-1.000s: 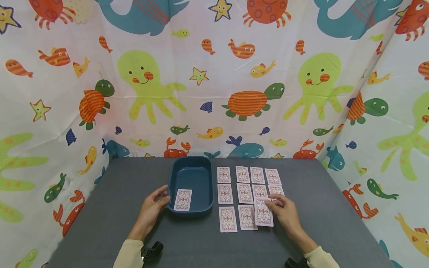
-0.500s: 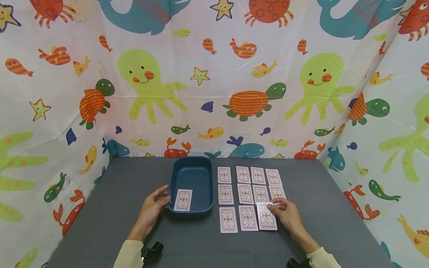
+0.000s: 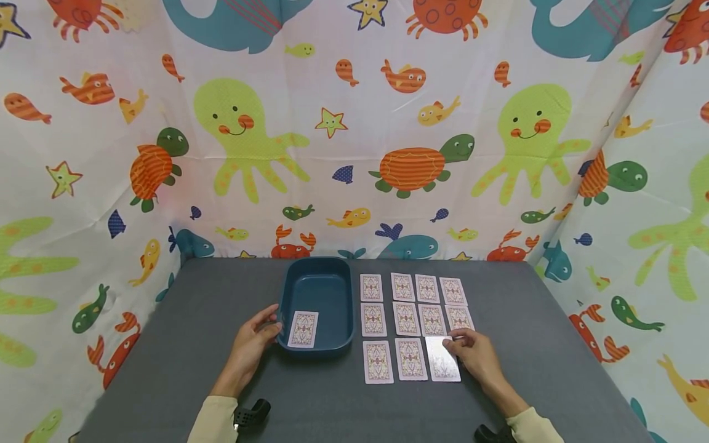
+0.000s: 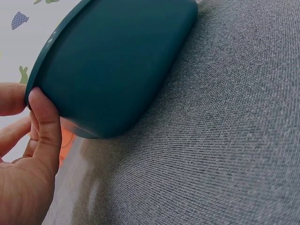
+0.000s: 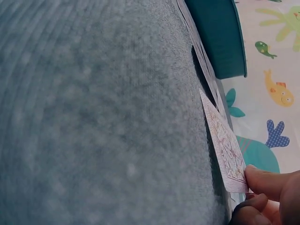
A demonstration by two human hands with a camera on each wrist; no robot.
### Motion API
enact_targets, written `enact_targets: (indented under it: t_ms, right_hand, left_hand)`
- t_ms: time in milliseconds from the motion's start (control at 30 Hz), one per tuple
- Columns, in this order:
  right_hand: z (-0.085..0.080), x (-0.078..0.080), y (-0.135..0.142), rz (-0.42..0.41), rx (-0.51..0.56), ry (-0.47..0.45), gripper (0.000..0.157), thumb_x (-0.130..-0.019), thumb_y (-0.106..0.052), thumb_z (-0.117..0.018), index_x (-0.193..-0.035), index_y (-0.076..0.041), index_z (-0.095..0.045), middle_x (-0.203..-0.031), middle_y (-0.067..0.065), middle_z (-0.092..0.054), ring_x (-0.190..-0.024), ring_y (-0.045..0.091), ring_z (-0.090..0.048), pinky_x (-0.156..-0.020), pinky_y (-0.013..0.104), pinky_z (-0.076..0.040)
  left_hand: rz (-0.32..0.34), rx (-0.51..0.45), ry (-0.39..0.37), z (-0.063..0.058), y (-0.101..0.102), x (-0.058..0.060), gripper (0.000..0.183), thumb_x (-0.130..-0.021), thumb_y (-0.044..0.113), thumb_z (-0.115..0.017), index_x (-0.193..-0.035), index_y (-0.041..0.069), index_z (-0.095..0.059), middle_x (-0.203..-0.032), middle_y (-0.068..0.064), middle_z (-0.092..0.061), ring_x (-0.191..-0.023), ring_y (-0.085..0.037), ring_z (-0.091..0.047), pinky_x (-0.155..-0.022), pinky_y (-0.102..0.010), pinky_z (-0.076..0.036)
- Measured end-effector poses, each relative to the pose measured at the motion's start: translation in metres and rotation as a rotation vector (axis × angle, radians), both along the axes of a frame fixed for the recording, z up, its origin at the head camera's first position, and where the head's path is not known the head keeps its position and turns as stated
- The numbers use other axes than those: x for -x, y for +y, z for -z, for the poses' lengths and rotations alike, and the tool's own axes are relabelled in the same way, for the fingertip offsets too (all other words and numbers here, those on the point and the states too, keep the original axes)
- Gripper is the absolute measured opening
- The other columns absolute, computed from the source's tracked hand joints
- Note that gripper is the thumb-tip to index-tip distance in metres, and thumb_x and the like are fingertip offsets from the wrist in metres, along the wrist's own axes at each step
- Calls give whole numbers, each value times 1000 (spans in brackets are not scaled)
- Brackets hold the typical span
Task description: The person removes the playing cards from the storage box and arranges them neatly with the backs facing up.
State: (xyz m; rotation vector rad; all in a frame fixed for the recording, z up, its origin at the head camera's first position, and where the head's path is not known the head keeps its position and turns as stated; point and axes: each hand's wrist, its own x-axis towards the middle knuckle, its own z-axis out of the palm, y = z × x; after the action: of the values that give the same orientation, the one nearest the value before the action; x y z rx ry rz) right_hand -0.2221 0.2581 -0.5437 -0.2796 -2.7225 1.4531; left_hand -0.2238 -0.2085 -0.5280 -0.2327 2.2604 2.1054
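Note:
My left hand [image 3: 252, 344] pinches the left rim of a dark blue plastic tray [image 4: 103, 65], thumb on the outer wall and a finger over the edge. One playing card [image 3: 303, 330] lies face down inside the tray. With thumb and fingers, my right hand [image 3: 475, 359] pinches another playing card [image 5: 225, 145] by its upper right corner. In the right wrist view that card tilts slightly, close over the cloth; from the head its back shines with glare. It fills the third place of the nearest row, right of a face-down card [image 3: 411, 359].
Several more face-down cards [image 3: 406, 318] form rows to the right of the tray. A grey cloth [image 3: 354, 415] covers the table. Behind and at the sides hangs a white curtain [image 3: 354, 178] printed with sea animals.
My right hand has brought its card a little to the right and down, off the neighbouring card it overlapped and level with the nearest row. The left hand stays on the tray.

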Motion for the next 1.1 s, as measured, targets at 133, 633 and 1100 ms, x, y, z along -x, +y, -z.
enact_targets:
  t_ms: [133,633,1100]
  right_hand:
    - [0,1,0,2,-55,11,24,-83,-19,-78,-101,-4,-72,-67,0,-56,-57,9,-46,-53,25,-37]
    - [-1,3,2,18,-80,12,24,-84,-21,-75,-102,-4,-70,-68,-1,-57,-58,9,-46,-53,25,-36]
    - [-55,11,-15,-21,-14,116,27,-89,-27,-73,-107,-7,-69,-85,7,-63,-69,15,-56,-57,25,-47]
  left_hand:
    - [0,1,-6,0,0,0,49,-96,11,-59,-143,16,-49,-130,-10,-45,-105,-16,-54,-85,-25,-49]
    - [-3,8,-4,1,2,0,49,-96,12,-60,-144,16,-48,-132,-11,-45,-103,-14,-54,-85,-26,-48]
    - [-8,11,-16,1,1,0,49,-96,12,-59,-144,17,-48,-133,-10,-45,-109,-18,-52,-87,-27,-47]
